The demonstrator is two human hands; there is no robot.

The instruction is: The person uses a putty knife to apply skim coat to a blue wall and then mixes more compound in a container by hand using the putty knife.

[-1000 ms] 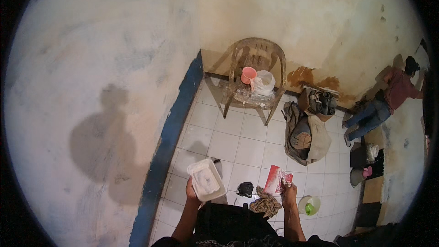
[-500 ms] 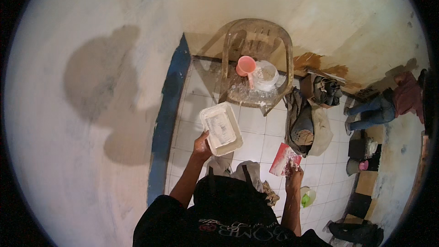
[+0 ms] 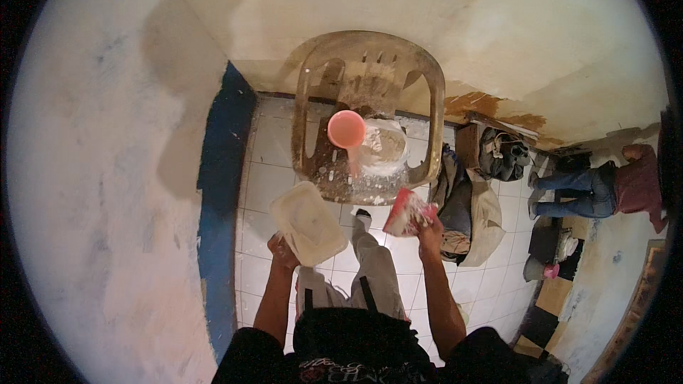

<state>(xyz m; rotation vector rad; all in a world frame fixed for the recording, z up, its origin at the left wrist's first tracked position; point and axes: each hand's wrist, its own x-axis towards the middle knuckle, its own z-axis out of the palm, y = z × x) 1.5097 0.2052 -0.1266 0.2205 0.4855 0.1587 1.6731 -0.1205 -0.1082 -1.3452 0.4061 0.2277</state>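
Holding white tray (image 3: 307, 222) in left hand (image 3: 282, 250); red packet (image 3: 407, 212) in right hand (image 3: 429, 227).

Matt plastic tray (image 3: 307, 222), grimy plastic chair (image 3: 370, 110), glossy packet (image 3: 408, 212)

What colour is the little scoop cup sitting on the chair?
The scoop cup is pink-orange, resting on the dusty plastic chair; the head view shows it best.
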